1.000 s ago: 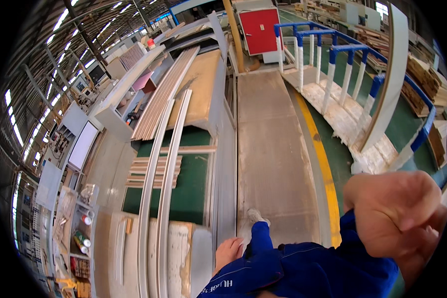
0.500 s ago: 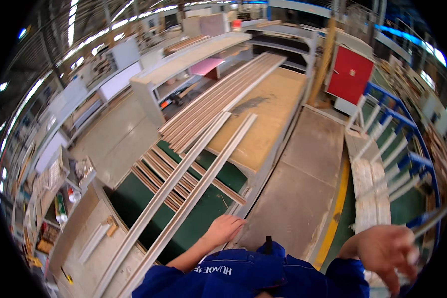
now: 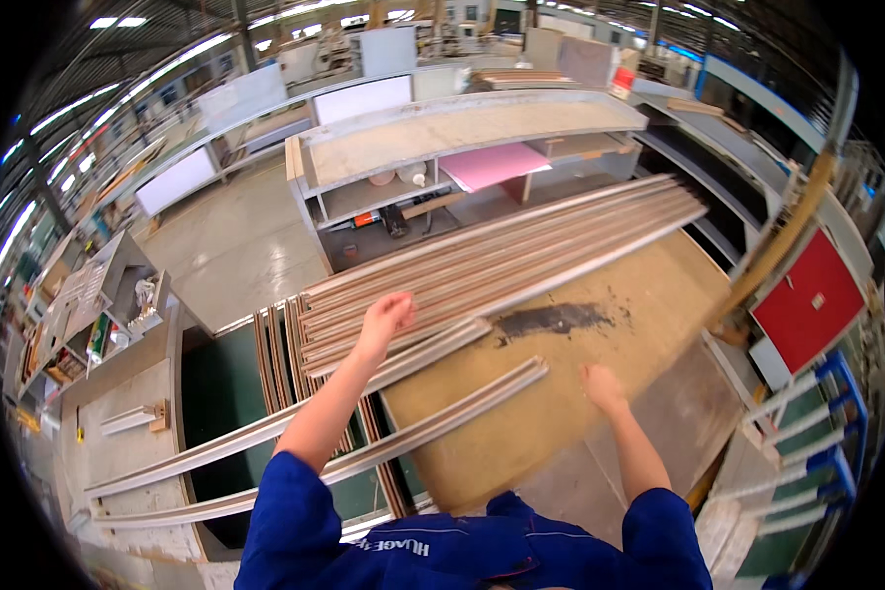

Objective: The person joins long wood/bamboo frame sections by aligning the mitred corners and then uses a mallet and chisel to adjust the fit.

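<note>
My left hand, fingers curled in with nothing visible in them, is over the row of long brown-and-white strips. Whether it touches them I cannot tell. My right hand, blurred and bent at the fingers, is above the tan board, to the right of the near strip's end. Two long pale strips slant across: the farther pale strip passes behind my left forearm, the nearer pale strip runs in front of it. Shorter brown strips lie crosswise beneath them on a green surface.
Beyond the strips stands a long shelf unit with a pink sheet and tools inside. At right are a wooden post, a red panel and a blue rack with white bars. A grey cart is at left.
My view has turned so the strips lie more across it. My left hand has moved out over the strip row. My right hand has come from the far right, by the rack, to above the board.
</note>
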### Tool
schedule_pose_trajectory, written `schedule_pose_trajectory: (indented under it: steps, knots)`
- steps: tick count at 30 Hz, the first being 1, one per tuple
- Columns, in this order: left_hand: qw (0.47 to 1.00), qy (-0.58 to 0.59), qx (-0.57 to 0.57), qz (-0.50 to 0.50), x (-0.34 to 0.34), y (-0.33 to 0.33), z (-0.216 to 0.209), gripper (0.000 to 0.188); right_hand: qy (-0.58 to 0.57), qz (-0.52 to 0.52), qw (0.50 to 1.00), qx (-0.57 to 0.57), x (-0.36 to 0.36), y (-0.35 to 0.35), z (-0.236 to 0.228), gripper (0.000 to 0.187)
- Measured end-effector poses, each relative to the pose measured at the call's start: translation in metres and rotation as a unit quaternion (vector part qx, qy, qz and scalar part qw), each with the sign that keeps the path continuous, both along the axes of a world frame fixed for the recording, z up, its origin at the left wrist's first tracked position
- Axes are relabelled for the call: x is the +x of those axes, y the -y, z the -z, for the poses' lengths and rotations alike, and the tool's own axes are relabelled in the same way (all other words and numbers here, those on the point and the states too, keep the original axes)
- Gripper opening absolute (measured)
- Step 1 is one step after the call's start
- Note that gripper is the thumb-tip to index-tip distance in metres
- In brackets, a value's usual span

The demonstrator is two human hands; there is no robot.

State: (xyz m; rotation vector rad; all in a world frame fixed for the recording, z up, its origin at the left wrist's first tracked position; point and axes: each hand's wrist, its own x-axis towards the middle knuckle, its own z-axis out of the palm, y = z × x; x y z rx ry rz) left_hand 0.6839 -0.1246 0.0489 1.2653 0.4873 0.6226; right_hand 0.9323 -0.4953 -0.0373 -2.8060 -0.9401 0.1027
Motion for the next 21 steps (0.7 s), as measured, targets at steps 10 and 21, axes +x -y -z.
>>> schedule_pose_trajectory:
  steps: [10,21]
  knots:
    - [0.864,-0.409,0.153,-0.250,0.169,-0.239,0.107,0.060,0.051,-0.097,0.981,0.158,0.041,-0.044,0.045,0.029]
    - [0.778,-0.527,0.167,-0.298,0.241,-0.309,0.118,0.102,-0.016,-0.131,0.976,0.173,0.047,-0.045,0.024,0.022]
